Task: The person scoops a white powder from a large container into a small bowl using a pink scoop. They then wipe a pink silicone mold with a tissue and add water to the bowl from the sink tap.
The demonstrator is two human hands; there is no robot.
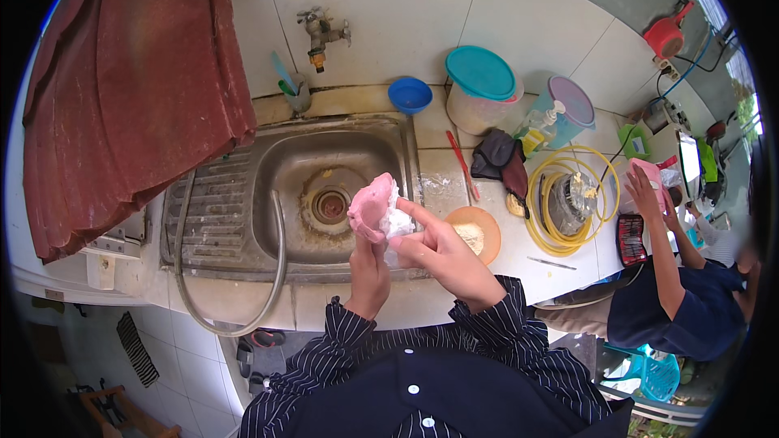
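A pink, hollow moulded piece [372, 204] with a ragged rim is held up over the right side of the sink. My left hand [369, 280] grips it from below, closed around its lower end. White, paste-like lumps [397, 223] cling to its right side. My right hand [450, 253] has its index finger and thumb pinched on this white side; the other fingers are curled. Just right of that hand, an orange bowl [488, 236] holds pale powder. Beneath the pink piece lies the steel sink [284, 186] with its drain.
A grey hose [280, 264] loops over the sink's front edge. A red corrugated sheet [138, 89] hangs at left. Along the counter stand a blue bowl [410, 95], lidded tubs [480, 71] and a coiled yellow hose [555, 242]. Another person [682, 300] works at right.
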